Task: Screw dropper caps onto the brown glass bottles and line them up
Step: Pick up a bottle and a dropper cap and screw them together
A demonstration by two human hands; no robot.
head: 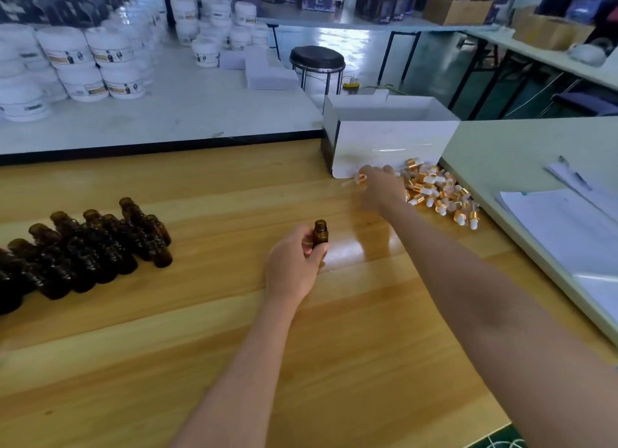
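Observation:
My left hand (294, 263) grips an uncapped brown glass bottle (320, 232) upright near the middle of the wooden table (234, 364). My right hand (379, 188) reaches to the far right and pinches a gold-and-white dropper cap (359, 179) at the left edge of a pile of dropper caps (438, 193). Several more uncapped brown bottles (87, 247) stand packed in rows at the left of the table.
A white cardboard box (391, 143) stands just behind the cap pile. A pale green table (521, 146) with papers (568, 227) and a pen borders the right. White jars (83, 66) fill the table behind; a black stool (317, 61) stands beyond.

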